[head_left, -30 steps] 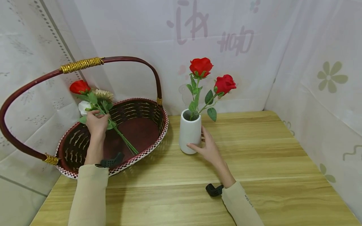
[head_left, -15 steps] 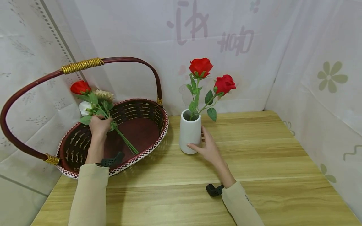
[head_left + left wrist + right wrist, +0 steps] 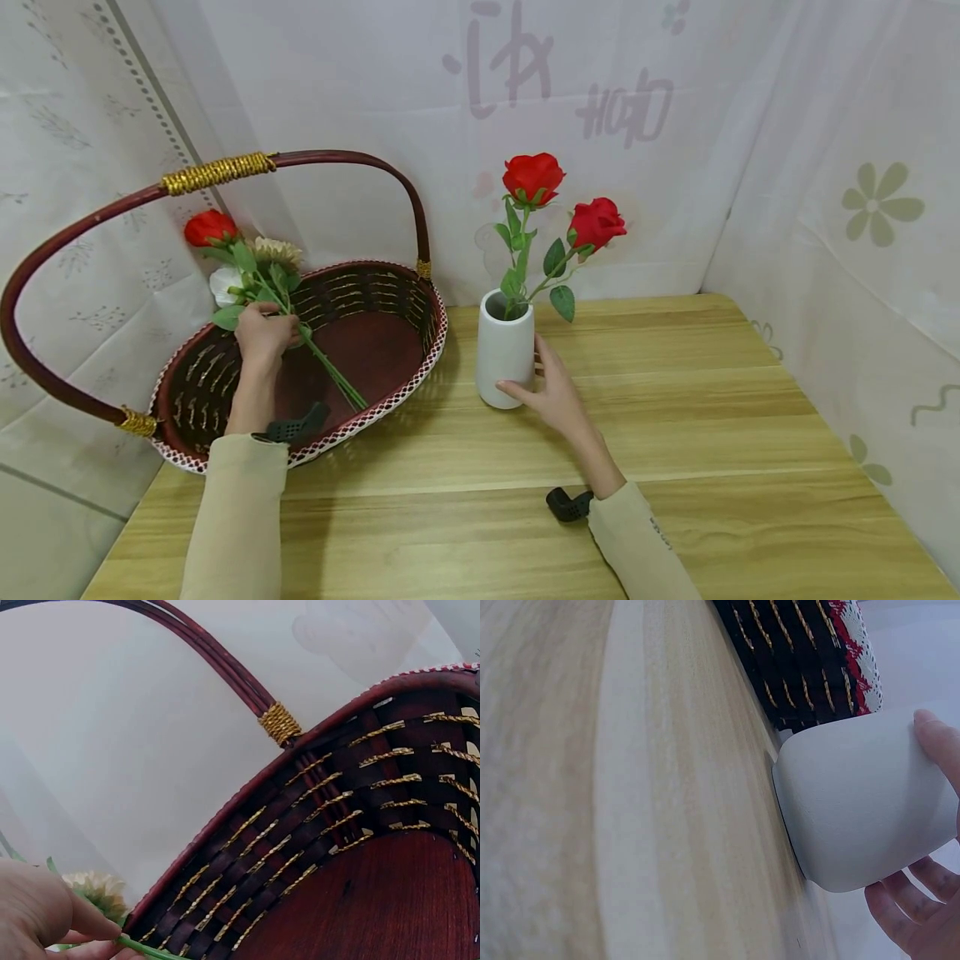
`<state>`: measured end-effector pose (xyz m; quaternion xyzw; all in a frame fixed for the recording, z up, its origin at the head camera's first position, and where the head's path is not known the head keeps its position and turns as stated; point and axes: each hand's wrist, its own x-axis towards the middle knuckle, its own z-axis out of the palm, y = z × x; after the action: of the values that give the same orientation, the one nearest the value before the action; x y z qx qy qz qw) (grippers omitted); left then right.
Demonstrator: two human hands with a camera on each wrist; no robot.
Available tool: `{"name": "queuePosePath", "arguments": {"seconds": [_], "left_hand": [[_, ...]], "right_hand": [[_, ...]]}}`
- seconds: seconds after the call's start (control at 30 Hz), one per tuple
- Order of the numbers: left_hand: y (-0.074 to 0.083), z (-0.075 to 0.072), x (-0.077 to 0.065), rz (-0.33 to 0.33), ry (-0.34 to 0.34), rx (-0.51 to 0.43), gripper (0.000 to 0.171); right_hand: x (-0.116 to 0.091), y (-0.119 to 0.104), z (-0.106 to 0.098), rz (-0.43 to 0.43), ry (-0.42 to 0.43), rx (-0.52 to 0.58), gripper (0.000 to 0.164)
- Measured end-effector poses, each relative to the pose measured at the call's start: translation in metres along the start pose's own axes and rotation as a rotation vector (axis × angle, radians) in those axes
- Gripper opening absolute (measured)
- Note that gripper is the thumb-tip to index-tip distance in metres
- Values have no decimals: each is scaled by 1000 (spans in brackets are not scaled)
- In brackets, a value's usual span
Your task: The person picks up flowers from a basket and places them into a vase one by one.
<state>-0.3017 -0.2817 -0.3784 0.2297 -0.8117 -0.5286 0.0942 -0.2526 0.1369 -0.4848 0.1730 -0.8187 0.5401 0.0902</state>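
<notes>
The ruffled red rose (image 3: 210, 227), left of the white cylindrical vase (image 3: 504, 354), shifts slightly; left hand (image 3: 264, 335) pinches green stem (image 3: 150, 950), right hand (image 3: 557, 392) grips vase.

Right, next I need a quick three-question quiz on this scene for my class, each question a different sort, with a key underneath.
1. Multiple choice: What is the left hand pinching at the basket?
a) the curtain
b) green flower stems
c) the basket's handle

2. Count: How many red roses stand in the vase?

3. True or false: The right hand is gripping a rose leaf.

Key:
1. b
2. Two
3. False; it holds the side of the vase.
</notes>
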Motion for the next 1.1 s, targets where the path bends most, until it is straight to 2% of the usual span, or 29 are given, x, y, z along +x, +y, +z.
{"name": "queuePosePath", "arguments": {"seconds": [0.3,0.47,0.67,0.97,1.1], "left_hand": [[3,1,-4,16,-17,-120,57],[5,2,-6,42,-21,-259,56],[9,3,-9,118,-25,-403,50],[19,4,-21,225,-55,-617,42],[18,4,-20,266,-70,-696,41]], "right_hand": [[0,1,0,4,-3,-11,93],[0,0,1,14,-2,-1,93],[0,-1,1,11,3,2,93],[1,-1,0,10,0,2,93],[0,-1,0,5,1,9,93]]}}
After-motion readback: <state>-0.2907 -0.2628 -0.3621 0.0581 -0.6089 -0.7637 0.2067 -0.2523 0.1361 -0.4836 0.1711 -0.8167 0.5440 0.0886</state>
